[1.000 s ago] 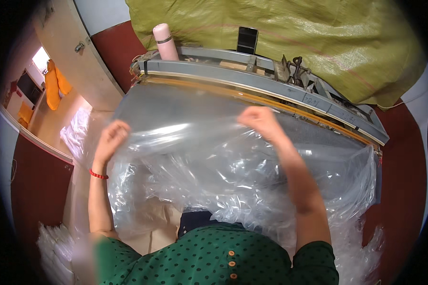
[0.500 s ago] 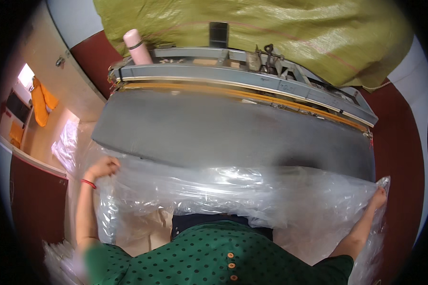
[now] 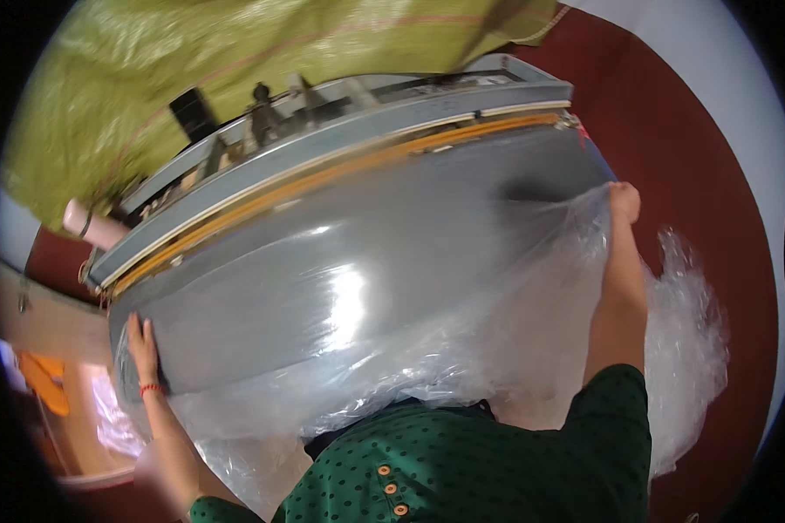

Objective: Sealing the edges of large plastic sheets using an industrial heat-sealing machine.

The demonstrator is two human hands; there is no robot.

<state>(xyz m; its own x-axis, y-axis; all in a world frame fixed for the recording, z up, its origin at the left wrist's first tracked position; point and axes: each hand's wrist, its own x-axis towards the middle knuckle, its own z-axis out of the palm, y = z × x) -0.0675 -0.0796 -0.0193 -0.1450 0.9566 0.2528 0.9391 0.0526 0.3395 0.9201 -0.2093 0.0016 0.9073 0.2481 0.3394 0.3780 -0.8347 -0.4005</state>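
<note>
A clear plastic sheet spreads over the front and left of a long grey tabletop, its loose part hanging down against me. My right hand is closed on the sheet's edge near the tabletop's right end, pulling folds tight there. At the left end, my left hand rests on the film with its fingers stretched out. Bright glare lies on the covered middle. A dark patch shows on the grey surface left of my right hand.
Behind the tabletop runs a grey metal frame with orange strips, holding metal tools and bits. A pink flask and a dark phone-like slab are there too. Yellow-green woven sheeting hangs behind. Bunched plastic trails at right; a doorway opens at left.
The view has turned to the right. Both hands have moved forward, drawing the sheet over the grey tabletop. My left hand has opened and now lies on the film; my right still grips it.
</note>
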